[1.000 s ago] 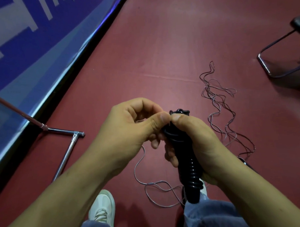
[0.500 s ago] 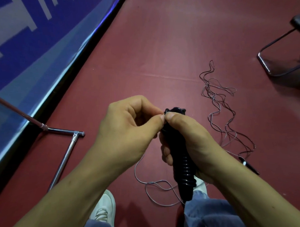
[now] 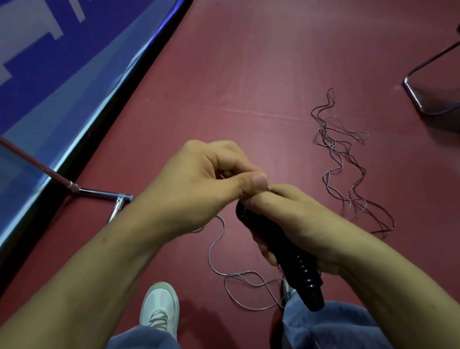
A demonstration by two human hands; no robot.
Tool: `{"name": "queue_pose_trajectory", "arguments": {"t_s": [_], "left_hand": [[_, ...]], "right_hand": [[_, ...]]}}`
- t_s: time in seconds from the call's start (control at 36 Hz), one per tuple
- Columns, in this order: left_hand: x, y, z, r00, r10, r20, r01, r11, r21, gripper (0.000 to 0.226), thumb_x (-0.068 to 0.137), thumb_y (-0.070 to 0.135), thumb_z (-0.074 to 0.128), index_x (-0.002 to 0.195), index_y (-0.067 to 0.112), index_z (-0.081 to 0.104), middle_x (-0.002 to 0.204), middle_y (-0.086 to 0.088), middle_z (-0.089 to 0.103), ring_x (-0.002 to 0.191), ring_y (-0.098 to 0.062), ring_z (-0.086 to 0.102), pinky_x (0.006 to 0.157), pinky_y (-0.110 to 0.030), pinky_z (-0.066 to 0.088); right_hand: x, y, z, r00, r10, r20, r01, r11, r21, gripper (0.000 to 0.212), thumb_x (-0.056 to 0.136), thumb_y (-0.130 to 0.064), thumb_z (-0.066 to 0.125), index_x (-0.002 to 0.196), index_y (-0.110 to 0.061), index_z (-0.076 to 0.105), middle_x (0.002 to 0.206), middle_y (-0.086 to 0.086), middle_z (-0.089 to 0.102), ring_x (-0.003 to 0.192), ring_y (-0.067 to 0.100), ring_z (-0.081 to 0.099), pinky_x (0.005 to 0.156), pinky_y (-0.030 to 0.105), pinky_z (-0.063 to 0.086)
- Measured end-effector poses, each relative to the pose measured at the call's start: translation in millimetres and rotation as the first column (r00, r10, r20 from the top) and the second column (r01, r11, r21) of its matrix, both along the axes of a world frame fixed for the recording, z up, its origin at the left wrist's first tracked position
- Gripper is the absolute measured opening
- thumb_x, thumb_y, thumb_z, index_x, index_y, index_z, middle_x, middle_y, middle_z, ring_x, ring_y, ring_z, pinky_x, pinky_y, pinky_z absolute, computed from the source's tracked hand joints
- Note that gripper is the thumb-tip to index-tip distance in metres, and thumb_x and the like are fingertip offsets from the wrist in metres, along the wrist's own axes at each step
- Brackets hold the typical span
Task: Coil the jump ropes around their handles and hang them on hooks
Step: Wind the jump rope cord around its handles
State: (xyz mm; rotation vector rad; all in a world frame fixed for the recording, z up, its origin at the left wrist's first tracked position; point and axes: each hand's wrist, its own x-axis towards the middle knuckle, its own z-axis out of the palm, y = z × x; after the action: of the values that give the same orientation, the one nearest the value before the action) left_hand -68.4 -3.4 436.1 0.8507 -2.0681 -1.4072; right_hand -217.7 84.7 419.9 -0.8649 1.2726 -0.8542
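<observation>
My right hand (image 3: 298,221) grips a black ribbed jump rope handle (image 3: 297,266), which points down towards my legs. Its top end is hidden under my fingers. My left hand (image 3: 198,188) is closed just above it, thumb pressed against my right thumb, pinching the thin grey rope (image 3: 218,242) at the handle's top. From there the rope drops to the red floor and loops below my hands. More thin rope (image 3: 343,170) lies in tangled waves on the floor to the right.
A blue banner (image 3: 50,76) runs along the left, with a chrome stand foot (image 3: 99,192) on the floor beside it. A metal chair base (image 3: 429,99) sits at the far right. My white shoe (image 3: 159,307) and jeans show at the bottom.
Both hands have shifted slightly right and down. The handle's top, visible before, is now covered by my fingers. My left thumb now lies over my right thumb.
</observation>
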Motion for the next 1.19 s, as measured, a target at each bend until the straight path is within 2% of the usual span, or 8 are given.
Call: {"name": "queue_pose_trajectory", "arguments": {"t_s": [0.14, 0.31, 0.42, 0.53, 0.69, 0.83, 1.0, 1.19], "left_hand": [[-1, 2, 0, 0.998, 0.058, 0.015, -0.052, 0.962, -0.266, 0.008, 0.083, 0.020, 0.077, 0.076, 0.018, 0.080, 0.073, 0.005, 0.063, 0.066, -0.006, 0.060, 0.061, -0.014, 0.040], [-4, 8, -1, 0.987, 0.160, 0.005, -0.142, 0.887, -0.440, 0.012, 0.085, 0.020, 0.066, 0.075, 0.013, 0.066, 0.074, 0.009, 0.057, 0.070, -0.001, 0.055, 0.063, -0.008, 0.036], [-4, 10, 2, 0.978, 0.207, 0.020, -0.194, 0.943, -0.271, 0.015, 0.085, 0.032, 0.058, 0.073, 0.025, 0.062, 0.063, 0.011, 0.056, 0.061, 0.002, 0.051, 0.057, -0.011, 0.038], [-4, 8, 2, 0.964, 0.264, -0.025, -0.265, 0.964, -0.023, 0.025, 0.080, 0.042, 0.061, 0.072, 0.019, 0.067, 0.061, 0.000, 0.060, 0.060, -0.017, 0.054, 0.066, -0.042, 0.052], [-7, 7, 9, 0.888, 0.322, -0.329, -0.215, 0.922, 0.321, 0.025, 0.083, 0.032, 0.069, 0.072, 0.011, 0.064, 0.055, 0.001, 0.053, 0.053, -0.013, 0.046, 0.054, -0.024, 0.045], [-3, 6, 6, 0.828, 0.400, -0.393, -0.190, 0.860, 0.474, 0.030, 0.079, 0.032, 0.063, 0.076, 0.002, 0.060, 0.059, -0.008, 0.048, 0.053, -0.014, 0.043, 0.051, -0.022, 0.043], [6, 1, -8, 0.877, 0.323, -0.356, -0.119, 0.863, 0.491, 0.042, 0.088, 0.042, 0.062, 0.082, 0.000, 0.057, 0.061, -0.007, 0.042, 0.058, -0.018, 0.037, 0.055, -0.032, 0.026], [9, 0, -6, 0.890, 0.245, -0.384, -0.023, 0.866, 0.499, 0.041, 0.091, 0.040, 0.054, 0.090, -0.001, 0.057, 0.069, -0.011, 0.044, 0.055, -0.016, 0.045, 0.055, -0.025, 0.037]], "right_hand": [[3, 1, 0, 0.998, 0.017, 0.066, -0.018, 1.000, 0.016, 0.025, 0.081, -0.039, 0.064, 0.075, -0.015, 0.058, 0.058, 0.014, 0.051, 0.044, 0.023, 0.047, 0.046, 0.027, 0.040], [1, -1, 6, 0.992, 0.071, 0.107, -0.064, 0.996, -0.064, 0.024, 0.078, -0.027, 0.073, 0.058, -0.022, 0.059, 0.055, 0.008, 0.049, 0.042, 0.020, 0.046, 0.044, 0.025, 0.039], [1, -1, 7, 0.988, 0.083, 0.127, -0.072, 0.993, -0.091, 0.023, 0.077, -0.017, 0.073, 0.063, -0.016, 0.055, 0.055, 0.009, 0.047, 0.042, 0.020, 0.045, 0.043, 0.023, 0.039], [4, -1, 4, 0.987, 0.079, 0.141, -0.064, 0.992, -0.108, 0.021, 0.078, -0.017, 0.071, 0.063, -0.016, 0.056, 0.054, 0.010, 0.047, 0.042, 0.021, 0.045, 0.045, 0.025, 0.039], [10, 0, 5, 0.961, 0.111, 0.254, -0.071, 0.984, -0.161, 0.029, 0.078, -0.031, 0.072, 0.065, -0.015, 0.053, 0.054, 0.009, 0.047, 0.041, 0.020, 0.044, 0.059, 0.043, 0.034], [19, 2, 3, 0.973, 0.048, 0.225, -0.006, 0.983, -0.182, 0.032, 0.084, -0.031, 0.069, 0.063, -0.015, 0.053, 0.050, 0.009, 0.047, 0.041, 0.021, 0.043, 0.050, 0.030, 0.036], [16, 1, 3, 0.968, -0.005, 0.251, 0.061, 0.975, -0.216, 0.028, 0.080, -0.034, 0.071, 0.084, -0.008, 0.062, 0.053, 0.012, 0.049, 0.040, 0.021, 0.044, 0.046, 0.026, 0.037], [11, 2, -4, 0.869, 0.046, 0.493, 0.051, 0.982, -0.181, 0.043, 0.075, -0.029, 0.062, 0.102, 0.004, 0.054, 0.063, 0.018, 0.049, 0.047, 0.023, 0.048, 0.051, 0.032, 0.037]]}}
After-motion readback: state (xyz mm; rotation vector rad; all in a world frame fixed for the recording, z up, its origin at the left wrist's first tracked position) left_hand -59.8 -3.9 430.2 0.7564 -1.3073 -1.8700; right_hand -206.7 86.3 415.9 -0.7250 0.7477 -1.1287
